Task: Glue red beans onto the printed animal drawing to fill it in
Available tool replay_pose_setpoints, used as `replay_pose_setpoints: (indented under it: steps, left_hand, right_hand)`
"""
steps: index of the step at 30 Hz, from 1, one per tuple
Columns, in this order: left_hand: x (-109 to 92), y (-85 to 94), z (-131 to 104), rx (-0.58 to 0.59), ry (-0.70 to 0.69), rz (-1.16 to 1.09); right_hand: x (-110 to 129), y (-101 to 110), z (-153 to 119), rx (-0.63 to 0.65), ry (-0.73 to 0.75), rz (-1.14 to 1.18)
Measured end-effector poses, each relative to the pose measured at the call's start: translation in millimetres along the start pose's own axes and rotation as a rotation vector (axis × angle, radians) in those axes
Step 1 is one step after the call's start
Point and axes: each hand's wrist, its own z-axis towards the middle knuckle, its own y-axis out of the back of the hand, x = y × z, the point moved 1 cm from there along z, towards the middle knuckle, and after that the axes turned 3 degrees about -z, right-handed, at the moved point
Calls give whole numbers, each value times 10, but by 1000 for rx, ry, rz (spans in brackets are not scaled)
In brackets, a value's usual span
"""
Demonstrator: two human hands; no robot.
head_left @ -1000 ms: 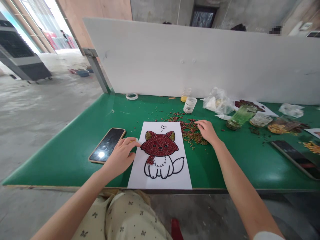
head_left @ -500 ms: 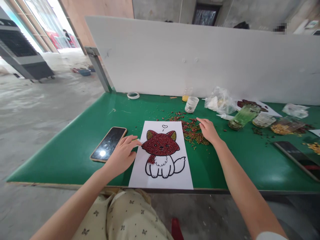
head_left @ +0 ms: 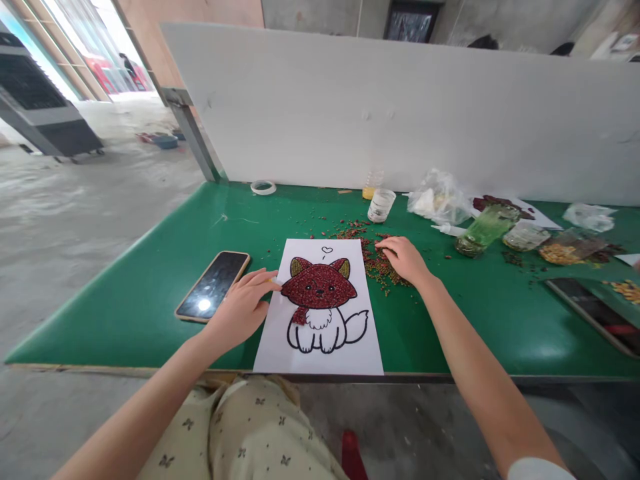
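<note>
A white sheet [head_left: 320,362] with a fox-like outline lies at the table's front edge. Dark red bits cover the drawing's head [head_left: 320,285] and part of its scarf, greenish ones the inner ears; body and tail are bare white. My left hand [head_left: 243,303] rests by the sheet's left edge, fingers stretched and fingertips touching the paper; a small pale patch shows between them. Right of the sheet, my right hand [head_left: 406,259] reaches into loose red and green beans [head_left: 383,272]. Its thumb and forefinger are pinched together; what they hold is too small to tell.
A phone [head_left: 213,287] lies left of the sheet, another phone [head_left: 595,313] far right. Behind stand a tape roll [head_left: 263,187], a clear cup [head_left: 381,206] and a plastic bag [head_left: 439,200]. A tipped green-tinted jar [head_left: 487,230] is at right. A white panel [head_left: 375,113] bounds the back.
My right hand has drawn left over the bean pile, and its fingers have closed from a pointing pose. My left hand stays at the sheet's edge. The view has shifted slightly.
</note>
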Motion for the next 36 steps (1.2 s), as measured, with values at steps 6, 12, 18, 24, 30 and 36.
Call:
replay_pose_setpoints:
  steps: [6, 12, 18, 24, 30, 36]
  left_hand:
    - [-15, 9, -2, 15, -4, 13]
    - [-32, 25, -7, 38, -9, 9]
    - [-45, 37, -11, 51, 6, 2]
    - [-57, 54, -10, 45, -7, -15]
    - [-72, 73, -4, 58, 6, -14]
    - [-92, 94, -1, 67, 9, -13]
  right_hand:
    - [140, 1, 25, -48, 40, -27]
    - [164, -92, 85, -27, 39, -43]
    - [144, -110, 92, -17, 45, -46]
    - [165, -117, 98, -4, 54, -54]
    - [156, -102, 116, 4, 57, -67]
    - [174, -107, 119, 9, 57, -80]
